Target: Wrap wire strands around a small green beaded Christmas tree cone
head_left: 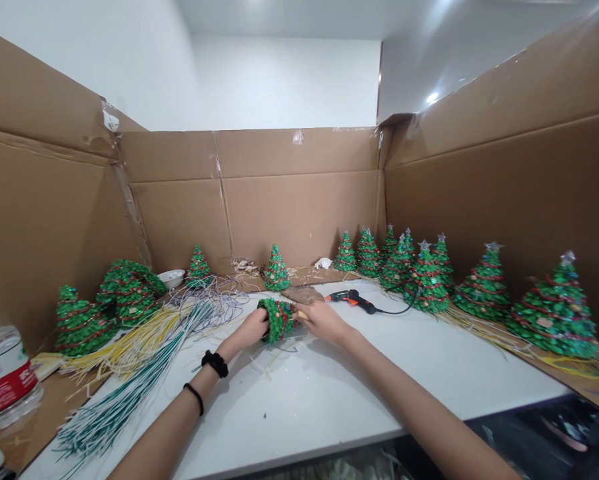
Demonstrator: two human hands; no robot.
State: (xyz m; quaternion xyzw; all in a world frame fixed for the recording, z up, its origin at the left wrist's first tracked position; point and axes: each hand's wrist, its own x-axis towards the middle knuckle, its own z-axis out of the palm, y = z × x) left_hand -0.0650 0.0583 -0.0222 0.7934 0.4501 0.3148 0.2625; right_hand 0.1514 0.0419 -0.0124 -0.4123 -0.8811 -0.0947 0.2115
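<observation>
Cardboard walls (pixel 299 213) enclosed my place on three sides, creased, with strips of clear tape at the seams. Inside them stood the white table (pixel 329 400), brown board along its far and side edges.

Largest on the board: a bundle of teal-and-white strands (pixel 129 400) fanned toward me on the left, a yellow bundle (pixel 124 343) beside it, and thin pale strands (pixel 214 297) tangled beyond both. A clear plastic bottle (pixel 4 380) with a red and white label stood at far left.

Finished-looking miniature Christmas trees ran down the right side, the nearest tree (pixel 559 313) biggest in view, green with red garland. More bunched in the far right corner; one small tree (pixel 276 269) stood upright straight ahead of me, another (pixel 198 268) left of it. Several others were grouped at left, behind the yellow bundle.

The green tree piece (pixel 278 321) in my hands was tipped on its side above the middle of the table. My left grip (pixel 256 325) was closed on its left end, fingers tucked at the rim. My right grip (pixel 322 320) was curled at the opposite end; could not tell what, if anything, it pinched.

Just beyond my right hand lay a black and orange hot glue gun (pixel 352 299), cord trailing right. White bowl (pixel 170 277) back left.

Smallest: a black scrunchie (pixel 214 364) at my left wrist, a thin black band (pixel 194 400) below it.
</observation>
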